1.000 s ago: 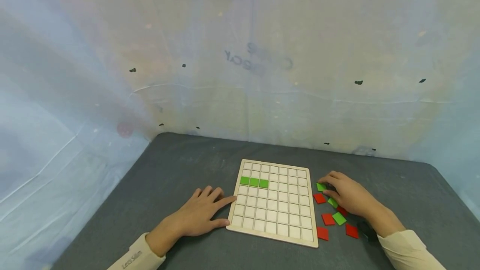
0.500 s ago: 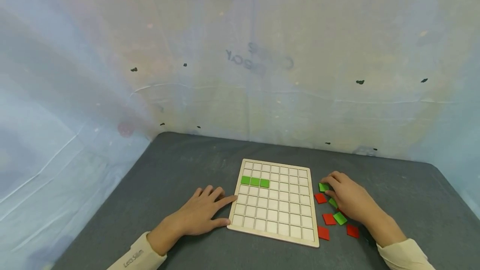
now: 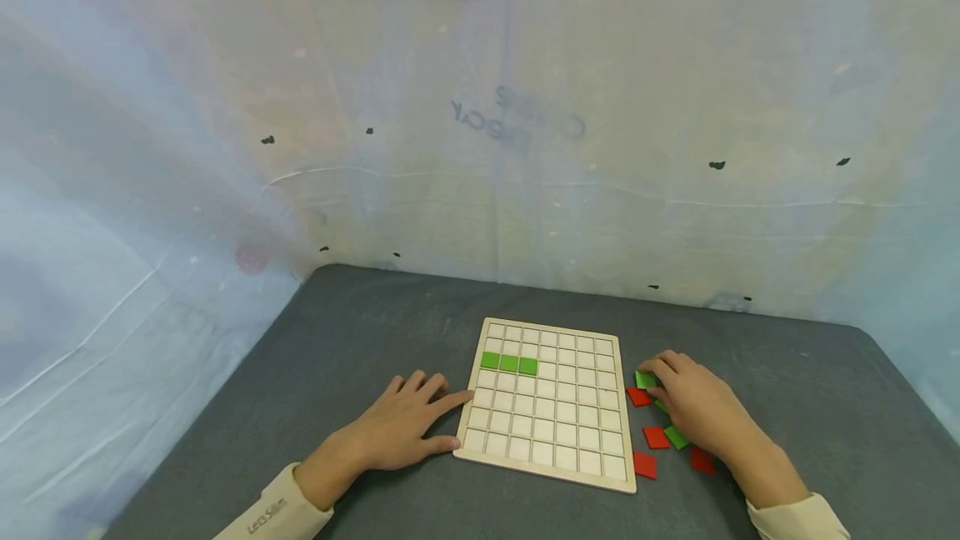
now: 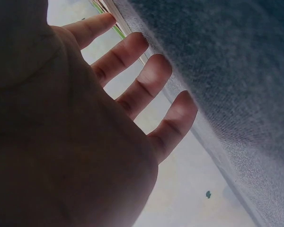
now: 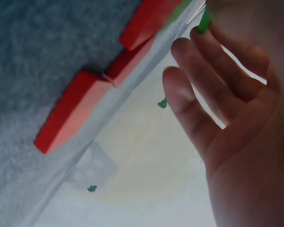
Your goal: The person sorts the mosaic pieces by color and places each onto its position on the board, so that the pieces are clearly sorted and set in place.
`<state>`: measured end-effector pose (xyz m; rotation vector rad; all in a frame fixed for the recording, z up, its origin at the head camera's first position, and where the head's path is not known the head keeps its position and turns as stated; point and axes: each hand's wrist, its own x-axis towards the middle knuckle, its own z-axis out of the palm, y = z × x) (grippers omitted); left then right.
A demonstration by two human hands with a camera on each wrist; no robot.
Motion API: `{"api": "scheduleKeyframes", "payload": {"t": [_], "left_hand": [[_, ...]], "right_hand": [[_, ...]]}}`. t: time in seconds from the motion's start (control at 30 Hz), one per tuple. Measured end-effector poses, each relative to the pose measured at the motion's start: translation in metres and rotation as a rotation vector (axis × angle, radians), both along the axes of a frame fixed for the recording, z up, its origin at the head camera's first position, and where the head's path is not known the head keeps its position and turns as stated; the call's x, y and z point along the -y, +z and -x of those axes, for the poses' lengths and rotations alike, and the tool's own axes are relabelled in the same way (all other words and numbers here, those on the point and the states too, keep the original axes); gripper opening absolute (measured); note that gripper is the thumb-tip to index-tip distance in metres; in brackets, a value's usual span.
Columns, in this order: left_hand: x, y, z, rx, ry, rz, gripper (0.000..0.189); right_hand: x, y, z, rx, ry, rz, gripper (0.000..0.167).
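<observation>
A pale wooden grid board (image 3: 552, 475) lies on the dark table, with three green tiles (image 3: 509, 364) side by side in one of its upper rows. My left hand (image 3: 401, 427) rests beside it, fingers spread, thumb and index fingertip touching the board's left edge. To the right of the board, my right hand (image 3: 705, 407) pinches a green square tile (image 3: 645, 380) by its edge. That tile (image 5: 204, 21) shows as a thin green strip at the fingertips in the right wrist view. The hand partly covers other tiles below it.
Loose red tiles (image 3: 656, 437) and green tiles (image 3: 677, 437) are scattered right of the board, one red tile (image 3: 645, 465) close to its lower right corner. A pale patterned sheet (image 3: 555, 215) hangs behind the table (image 3: 375, 307).
My right hand has drawn slightly toward me, and the green tile in its fingers now appears tilted up. The left hand and the board stay in place.
</observation>
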<state>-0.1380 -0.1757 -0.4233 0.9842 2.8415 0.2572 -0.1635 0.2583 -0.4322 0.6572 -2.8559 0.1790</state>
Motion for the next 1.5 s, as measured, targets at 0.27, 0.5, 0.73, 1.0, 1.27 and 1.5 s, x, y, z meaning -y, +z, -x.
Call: {"api": "scheduleKeyframes", "payload": {"t": [0.27,0.5,0.73,1.0,1.27,1.5], "left_hand": [[0.0,-0.002,0.0,-0.004,-0.003,-0.003,0.063],[0.001,-0.006,0.001,-0.03,-0.01,0.004,0.063],[0.0,-0.003,0.0,-0.001,0.006,0.01,0.063],[0.0,-0.004,0.001,-0.009,-0.003,0.003,0.063],[0.003,-0.01,0.003,-0.045,-0.015,0.014,0.064],[0.0,0.001,0.0,0.003,0.002,0.012,0.063]], "right_hand": [[0.006,0.003,-0.005,0.036,-0.04,0.047,0.031],[0.007,0.002,-0.008,0.043,-0.056,0.076,0.03],[0.01,0.0,-0.01,0.035,-0.055,0.098,0.031],[0.013,0.0,-0.012,0.043,-0.059,0.102,0.031],[0.012,0.0,-0.014,0.041,-0.058,0.126,0.03],[0.009,0.002,-0.017,0.04,-0.073,0.166,0.031]]}}
